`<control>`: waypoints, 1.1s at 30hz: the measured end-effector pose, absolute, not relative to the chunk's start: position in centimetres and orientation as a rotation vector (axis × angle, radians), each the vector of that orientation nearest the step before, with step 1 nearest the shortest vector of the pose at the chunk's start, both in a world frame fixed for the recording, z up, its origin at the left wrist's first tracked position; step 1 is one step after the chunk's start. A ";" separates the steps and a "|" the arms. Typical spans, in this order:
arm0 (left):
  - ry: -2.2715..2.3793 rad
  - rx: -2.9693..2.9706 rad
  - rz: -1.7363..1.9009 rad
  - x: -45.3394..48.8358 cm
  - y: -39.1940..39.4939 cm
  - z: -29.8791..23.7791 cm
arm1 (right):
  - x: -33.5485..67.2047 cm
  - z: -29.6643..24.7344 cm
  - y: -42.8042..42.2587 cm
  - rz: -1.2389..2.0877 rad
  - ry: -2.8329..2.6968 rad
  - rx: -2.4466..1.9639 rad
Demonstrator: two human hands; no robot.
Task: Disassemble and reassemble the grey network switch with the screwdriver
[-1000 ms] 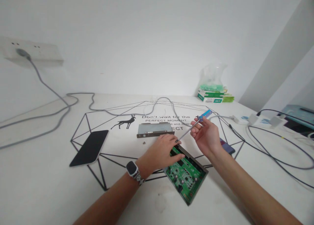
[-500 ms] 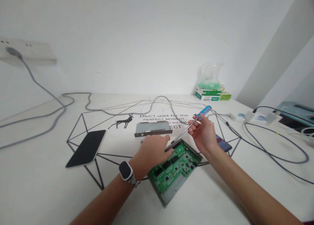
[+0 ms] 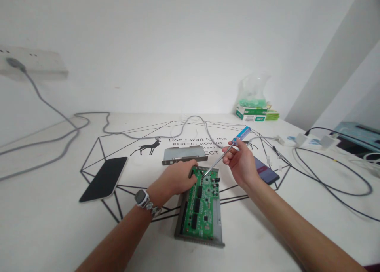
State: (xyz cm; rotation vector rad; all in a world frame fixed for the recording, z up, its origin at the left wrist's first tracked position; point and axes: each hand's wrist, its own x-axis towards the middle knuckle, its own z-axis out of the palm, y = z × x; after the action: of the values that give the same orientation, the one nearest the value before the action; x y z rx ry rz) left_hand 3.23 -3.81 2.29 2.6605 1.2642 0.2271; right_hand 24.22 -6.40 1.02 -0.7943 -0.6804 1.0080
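Observation:
A green circuit board (image 3: 204, 212) sits in a shallow grey metal case (image 3: 218, 224) in front of me. My left hand (image 3: 179, 177) grips the far left edge of this case, thumb over the rim and the other fingers partly hidden behind it. In my right hand (image 3: 242, 161) is a screwdriver (image 3: 219, 158) with a blue handle, pinched between thumb and fingers. Its shaft slants down to the left, and the tip appears at the far end of the board; whether it touches I cannot tell. Beyond my left hand lies a grey metal cover (image 3: 185, 153).
A dark tablet or phone (image 3: 103, 179) lies at left, another phone (image 3: 265, 171) beside my right wrist. Grey cable (image 3: 133, 137) runs along the back. Small boxes (image 3: 252, 113) with a plastic bag (image 3: 253, 92) stand by the wall. White adapters (image 3: 308, 141) and black cable are at right.
The case with its board has turned from slanted to nearly lengthwise toward me. My left hand moved with it slightly left. The screwdriver shifted a little left, its tip now over the board.

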 end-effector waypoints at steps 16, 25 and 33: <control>1.563 2.366 0.119 -0.8 -1.2 4.9 | 22.0 0.6 -7.0 1.079 -0.676 -0.755; 1.624 2.476 0.133 -1.6 -0.1 3.3 | 21.2 -0.3 -7.0 1.102 -0.673 -0.770; 1.656 2.529 0.120 -1.5 -0.2 2.9 | 21.1 -1.1 -6.8 1.253 -0.583 -0.774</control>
State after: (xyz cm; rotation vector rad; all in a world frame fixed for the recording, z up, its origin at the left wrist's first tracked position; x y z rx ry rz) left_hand -1.55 -0.24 2.90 2.5290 1.6563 0.1202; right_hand 21.10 -6.84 -1.05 -0.7745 -0.5831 1.2535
